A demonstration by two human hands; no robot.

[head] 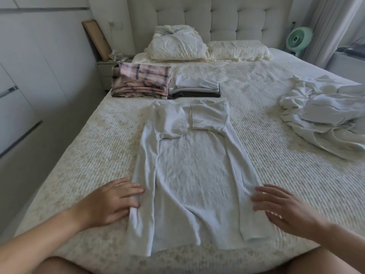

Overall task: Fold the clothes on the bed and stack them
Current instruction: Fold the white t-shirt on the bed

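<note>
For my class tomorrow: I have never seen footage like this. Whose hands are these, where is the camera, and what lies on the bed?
There is no machine here. A person wears one wide-angle camera on the head, looking forward and down, so the arms enter from the bottom. The left hand and right hand rest with straight fingers on the side edges of a white shirt, laid flat on the bed with both sleeves folded in. Neither hand grips anything. Farther back lie a folded plaid stack, a smaller stack of folded white and dark clothes, an unfolded white heap to the right, and pillows.

Head view — down over bed (256, 119)
</note>
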